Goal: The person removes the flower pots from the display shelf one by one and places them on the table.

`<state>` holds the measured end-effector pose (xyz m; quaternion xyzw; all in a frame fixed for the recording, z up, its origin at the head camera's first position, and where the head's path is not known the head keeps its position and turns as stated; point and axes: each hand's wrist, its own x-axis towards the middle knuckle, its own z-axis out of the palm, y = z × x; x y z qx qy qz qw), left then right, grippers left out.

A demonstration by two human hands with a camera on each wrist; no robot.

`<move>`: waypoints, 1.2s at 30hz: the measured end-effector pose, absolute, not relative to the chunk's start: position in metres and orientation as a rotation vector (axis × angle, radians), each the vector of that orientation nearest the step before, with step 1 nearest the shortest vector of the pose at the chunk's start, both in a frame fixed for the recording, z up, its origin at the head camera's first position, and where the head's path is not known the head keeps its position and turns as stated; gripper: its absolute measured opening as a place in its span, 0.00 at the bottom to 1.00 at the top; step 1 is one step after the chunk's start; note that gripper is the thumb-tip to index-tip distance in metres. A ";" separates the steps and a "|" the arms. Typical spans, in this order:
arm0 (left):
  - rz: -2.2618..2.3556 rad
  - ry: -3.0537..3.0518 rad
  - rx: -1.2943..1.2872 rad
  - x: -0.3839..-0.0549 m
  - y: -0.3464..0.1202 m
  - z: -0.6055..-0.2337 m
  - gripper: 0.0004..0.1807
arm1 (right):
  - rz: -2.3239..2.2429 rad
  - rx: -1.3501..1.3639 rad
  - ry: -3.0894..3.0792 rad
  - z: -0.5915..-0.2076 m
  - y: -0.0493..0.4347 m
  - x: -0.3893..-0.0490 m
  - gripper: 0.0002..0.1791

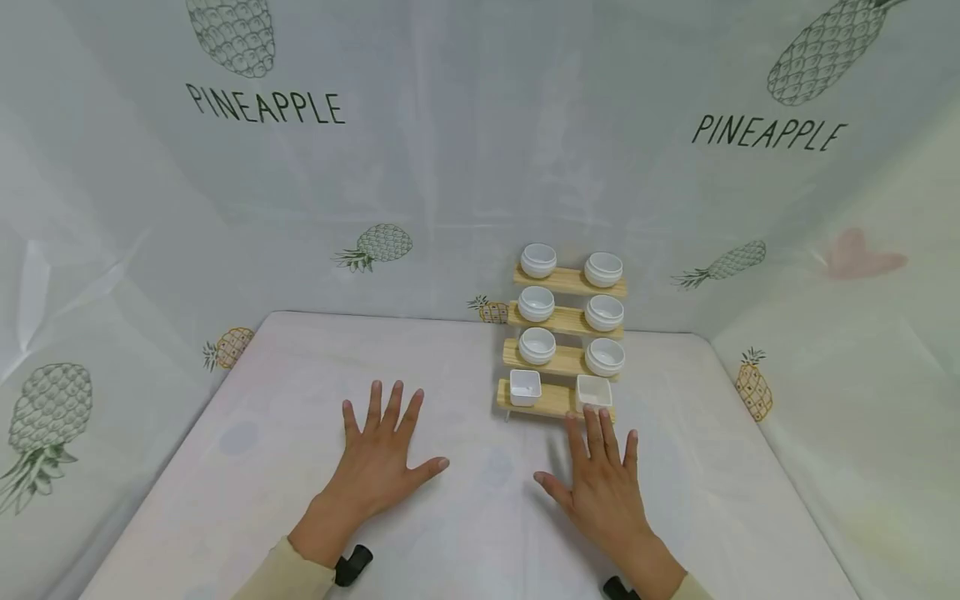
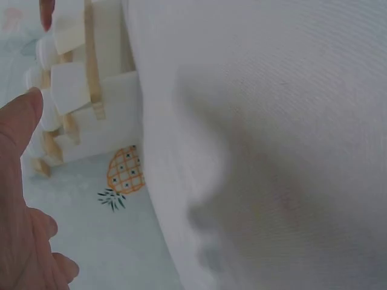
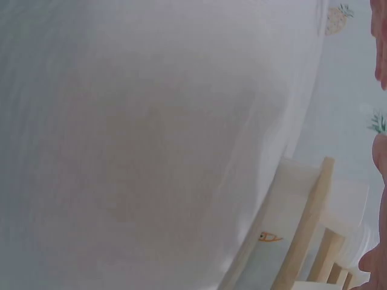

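Fingers spread and palm down, my left hand [image 1: 378, 467] is over the left-middle part of the cloth-covered table, holding nothing. My right hand [image 1: 603, 492] is likewise spread and bare, its fingertips overlapping the front of a tiered wooden stand [image 1: 557, 400] in the head view. On the stand's lowest tier sit two square white dishes, a left one [image 1: 525, 387] and a right one [image 1: 594, 392]. The upper three tiers carry round white bowls, such as a front one [image 1: 537, 346] and a top one [image 1: 603, 269]. In the left wrist view the left thumb [image 2: 24, 118] shows before the stand.
The table [image 1: 450, 550] has a pale cloth on it. Behind and at both sides hangs a white sheet [image 1: 480, 167] printed with pineapples. The stand is close to the table's back edge, right of centre. A black strap piece [image 1: 352, 565] sits at my left wrist.
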<state>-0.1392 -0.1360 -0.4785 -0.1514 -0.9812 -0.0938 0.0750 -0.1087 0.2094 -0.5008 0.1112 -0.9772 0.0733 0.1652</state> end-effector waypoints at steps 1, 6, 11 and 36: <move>-0.279 -2.943 -0.457 -0.140 -0.135 -0.478 0.59 | 0.209 0.317 -2.773 -0.500 0.211 -0.109 0.56; -0.296 -2.937 -0.478 -0.145 -0.132 -0.477 0.59 | 0.218 0.300 -2.729 -0.496 0.220 -0.108 0.59; -0.310 -2.936 -0.501 -0.153 -0.128 -0.476 0.59 | 0.225 0.260 -2.716 -0.490 0.237 -0.110 0.60; -0.268 -3.047 -0.800 -0.254 -0.029 -0.461 0.71 | 0.238 0.444 -3.002 -0.467 0.317 -0.202 0.70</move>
